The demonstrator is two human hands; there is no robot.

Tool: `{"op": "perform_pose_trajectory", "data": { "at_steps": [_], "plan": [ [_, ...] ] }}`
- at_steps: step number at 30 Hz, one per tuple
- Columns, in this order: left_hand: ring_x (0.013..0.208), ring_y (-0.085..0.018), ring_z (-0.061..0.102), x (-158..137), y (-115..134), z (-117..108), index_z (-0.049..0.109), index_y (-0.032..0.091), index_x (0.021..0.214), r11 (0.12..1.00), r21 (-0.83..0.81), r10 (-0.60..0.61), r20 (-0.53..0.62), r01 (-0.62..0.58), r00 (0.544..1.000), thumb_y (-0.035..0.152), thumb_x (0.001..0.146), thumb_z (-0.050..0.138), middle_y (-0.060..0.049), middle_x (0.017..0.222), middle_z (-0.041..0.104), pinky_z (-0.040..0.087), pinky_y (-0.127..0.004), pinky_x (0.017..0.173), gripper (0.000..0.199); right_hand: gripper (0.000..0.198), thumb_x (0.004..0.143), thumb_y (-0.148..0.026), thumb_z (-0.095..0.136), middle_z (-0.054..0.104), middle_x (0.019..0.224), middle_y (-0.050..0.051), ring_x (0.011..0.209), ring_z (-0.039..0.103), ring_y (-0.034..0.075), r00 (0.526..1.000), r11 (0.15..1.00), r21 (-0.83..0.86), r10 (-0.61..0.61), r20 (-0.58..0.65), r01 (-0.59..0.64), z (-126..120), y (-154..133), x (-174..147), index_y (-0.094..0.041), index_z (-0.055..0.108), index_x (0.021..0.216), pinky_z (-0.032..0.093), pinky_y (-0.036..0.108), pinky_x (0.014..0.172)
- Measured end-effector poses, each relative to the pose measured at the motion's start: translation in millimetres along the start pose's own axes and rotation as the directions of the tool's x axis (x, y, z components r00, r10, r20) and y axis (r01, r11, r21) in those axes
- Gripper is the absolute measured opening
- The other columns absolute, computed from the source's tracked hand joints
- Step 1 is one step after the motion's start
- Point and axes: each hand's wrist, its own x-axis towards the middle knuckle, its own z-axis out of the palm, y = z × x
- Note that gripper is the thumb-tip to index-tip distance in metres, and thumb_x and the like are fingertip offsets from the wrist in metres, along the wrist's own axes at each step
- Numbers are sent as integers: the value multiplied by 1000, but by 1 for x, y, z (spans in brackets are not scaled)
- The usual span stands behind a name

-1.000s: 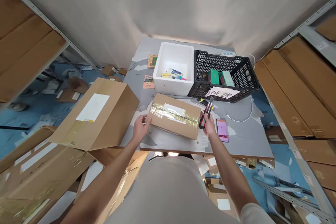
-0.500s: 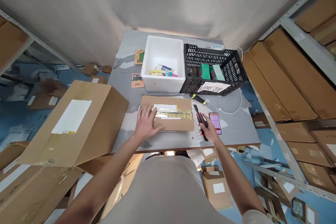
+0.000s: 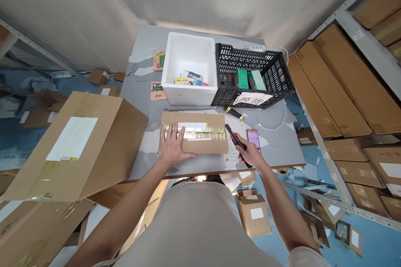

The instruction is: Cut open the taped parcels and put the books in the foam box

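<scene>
A taped brown cardboard box (image 3: 205,147) lies on the table in front of me, with a white label and shiny tape along its top. My left hand (image 3: 171,147) rests flat on the box's left part, fingers spread. In my right hand (image 3: 249,151) is a black and red box cutter (image 3: 233,135), my fingers wrapped round its handle. Its tip points up and left, close beside the box's right edge. Just right of that hand lies a phone (image 3: 253,137) with a lit screen, partly covered by the hand.
Behind the box stand a white foam bin (image 3: 190,96) with small packets and a black crate (image 3: 225,98) holding green boxes. A yellow-black cutter (image 3: 234,112) lies before the crate. A large carton (image 3: 103,150) stands at left; shelves (image 3: 340,171) of cartons line the right.
My right hand has closed more firmly round the box cutter. My left hand has spread and flattened on the box. The whole view has shifted slightly.
</scene>
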Motion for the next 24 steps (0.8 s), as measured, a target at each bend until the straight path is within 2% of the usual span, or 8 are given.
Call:
{"op": "perform_pose_trajectory", "data": {
  "at_steps": [4, 7, 10, 14, 19, 24],
  "plan": [
    [137, -43, 13, 3, 1, -1, 32, 13, 141, 998, 20, -57, 19, 57, 998, 70, 54, 65, -21, 150, 21, 5, -59, 108, 109, 64, 74, -23, 63, 56, 49, -7, 34, 51, 10, 995, 1000, -14, -12, 95, 14, -15, -7, 8, -25, 46, 136, 40, 20, 31],
    [137, -43, 14, 5, 2, -2, 31, 13, 141, 998, 36, -55, 39, 54, 998, 69, 54, 65, -20, 150, 21, 5, -59, 108, 109, 64, 73, -23, 64, 56, 49, -7, 33, 49, 10, 988, 999, -47, 7, 151, 0, -20, -9, 10, -25, 47, 135, 38, 20, 30],
    [137, -44, 14, 6, 4, -2, 30, 13, 142, 997, 42, -62, 28, 60, 998, 73, 52, 63, -20, 150, 20, 3, -60, 108, 114, 62, 74, -23, 62, 52, 43, -7, 29, 46, 11, 994, 988, -143, -37, 99, 51, -17, -12, 4, -22, 49, 134, 35, 21, 30],
    [137, -43, 13, 7, 5, 1, 29, 12, 142, 996, 52, -75, 17, 74, 997, 78, 50, 60, -20, 150, 20, 1, -60, 108, 117, 60, 73, -20, 61, 55, 44, -7, 30, 46, 11, 995, 976, -200, -81, 50, 90, -11, -14, -8, -22, 51, 132, 38, 22, 38],
    [137, -43, 12, 8, 3, 5, 27, 9, 143, 996, 54, -72, 17, 71, 997, 80, 50, 56, -22, 150, 20, -2, -61, 107, 120, 62, 72, -19, 64, 54, 42, -7, 27, 44, 10, 998, 992, -122, -29, 64, 37, -9, -13, -12, -21, 51, 132, 34, 21, 33],
    [138, -41, 11, 7, 0, 8, 28, 13, 143, 998, 39, -40, 15, 40, 999, 79, 53, 54, -19, 151, 18, -2, -57, 109, 115, 66, 76, -23, 61, 52, 43, -7, 30, 48, 12, 987, 996, -89, 30, 160, -16, -14, -8, -20, -23, 42, 139, 36, 20, 29]
  ]
}}
